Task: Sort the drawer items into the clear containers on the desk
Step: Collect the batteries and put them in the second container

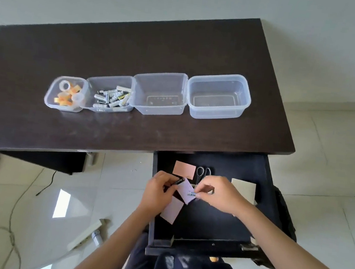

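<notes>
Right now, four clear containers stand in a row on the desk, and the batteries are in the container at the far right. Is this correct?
Not quite. The head view shows the batteries in the second container from the left, beside the tape rolls' container. The far-right container holds nothing visible. Four containers in a row on the desk is correct.

4 clear containers (160, 93) sit in a row on the dark table (138, 46); 2 hold tape rolls and batteries. Over the open drawer (217, 217), the left hand (157, 191) grips a battery (177, 181) and the right hand (216, 195) pinches a white card (187, 192).
</notes>
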`<move>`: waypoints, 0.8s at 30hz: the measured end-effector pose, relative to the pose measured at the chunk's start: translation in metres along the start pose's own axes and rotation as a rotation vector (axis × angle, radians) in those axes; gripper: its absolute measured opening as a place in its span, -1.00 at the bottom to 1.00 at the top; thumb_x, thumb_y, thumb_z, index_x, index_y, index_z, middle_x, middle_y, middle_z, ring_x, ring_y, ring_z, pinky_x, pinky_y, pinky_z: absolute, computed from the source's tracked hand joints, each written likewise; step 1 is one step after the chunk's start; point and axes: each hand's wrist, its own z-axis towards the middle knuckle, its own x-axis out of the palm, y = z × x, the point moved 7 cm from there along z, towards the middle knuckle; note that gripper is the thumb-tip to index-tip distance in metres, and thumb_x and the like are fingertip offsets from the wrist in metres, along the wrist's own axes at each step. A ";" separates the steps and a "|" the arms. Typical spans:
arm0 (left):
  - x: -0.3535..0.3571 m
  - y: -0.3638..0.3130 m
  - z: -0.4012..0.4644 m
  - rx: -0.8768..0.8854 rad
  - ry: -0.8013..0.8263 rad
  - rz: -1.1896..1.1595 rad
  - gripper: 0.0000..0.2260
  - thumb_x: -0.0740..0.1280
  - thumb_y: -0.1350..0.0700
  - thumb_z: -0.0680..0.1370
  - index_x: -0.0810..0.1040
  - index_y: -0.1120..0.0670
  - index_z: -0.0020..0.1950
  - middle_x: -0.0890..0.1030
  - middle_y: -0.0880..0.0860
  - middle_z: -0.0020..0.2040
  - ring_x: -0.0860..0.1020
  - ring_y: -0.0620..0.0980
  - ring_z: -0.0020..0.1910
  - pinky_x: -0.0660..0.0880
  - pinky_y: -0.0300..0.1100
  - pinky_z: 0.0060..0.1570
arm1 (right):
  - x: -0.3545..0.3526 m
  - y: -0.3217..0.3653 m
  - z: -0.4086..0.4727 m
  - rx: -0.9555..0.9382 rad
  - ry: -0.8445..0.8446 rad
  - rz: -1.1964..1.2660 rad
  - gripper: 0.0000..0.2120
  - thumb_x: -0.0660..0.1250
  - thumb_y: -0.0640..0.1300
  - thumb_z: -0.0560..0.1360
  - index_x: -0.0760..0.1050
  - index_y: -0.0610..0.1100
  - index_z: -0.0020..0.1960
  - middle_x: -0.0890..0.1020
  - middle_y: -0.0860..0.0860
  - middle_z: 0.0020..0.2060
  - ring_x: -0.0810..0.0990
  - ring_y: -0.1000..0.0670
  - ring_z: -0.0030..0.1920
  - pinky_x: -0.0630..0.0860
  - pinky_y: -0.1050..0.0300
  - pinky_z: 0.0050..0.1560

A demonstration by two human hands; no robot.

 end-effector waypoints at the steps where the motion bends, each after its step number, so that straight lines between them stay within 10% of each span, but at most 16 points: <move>1: -0.022 0.000 0.008 -0.013 -0.058 -0.027 -0.87 0.40 0.23 0.48 0.64 0.10 0.01 0.54 -0.08 -0.10 0.51 -0.23 -0.20 0.39 -0.56 -0.19 | -0.008 0.021 0.010 -0.038 -0.031 0.001 -0.97 0.45 -0.14 0.42 0.65 -0.03 -0.15 0.63 0.16 -0.23 0.59 0.17 -0.18 0.49 0.28 -0.15; 10: -0.222 0.016 0.103 -0.004 -0.389 -0.031 -0.84 0.41 0.23 0.47 0.65 0.11 0.04 0.59 0.01 -0.05 0.54 -0.14 -0.21 0.43 -0.32 -0.05 | -0.018 0.202 0.128 -0.276 -0.260 -0.073 -0.96 0.45 -0.09 0.43 0.64 -0.05 -0.15 0.61 0.14 -0.25 0.54 0.11 -0.29 0.48 0.21 -0.23; 18: -0.281 0.063 0.185 -0.034 -0.338 0.150 -0.84 0.40 0.13 0.45 0.65 0.00 0.02 0.63 -0.01 0.03 0.60 0.00 -0.09 0.48 0.06 0.12 | 0.000 0.268 0.220 -0.249 -0.329 -0.260 -0.95 0.38 -0.15 0.47 0.62 -0.10 -0.13 0.64 0.07 -0.17 0.53 0.03 -0.21 0.48 0.12 -0.18; 24: -0.278 0.076 0.199 -0.045 -0.251 0.163 -0.82 0.34 0.08 0.49 0.59 -0.04 0.09 0.64 -0.10 0.00 0.59 -0.06 -0.02 0.19 -0.12 0.13 | 0.005 0.271 0.254 -0.156 -0.390 -0.390 -0.87 0.28 -0.21 0.48 0.61 -0.15 -0.17 0.66 -0.03 -0.21 0.59 -0.11 -0.17 0.55 0.03 -0.21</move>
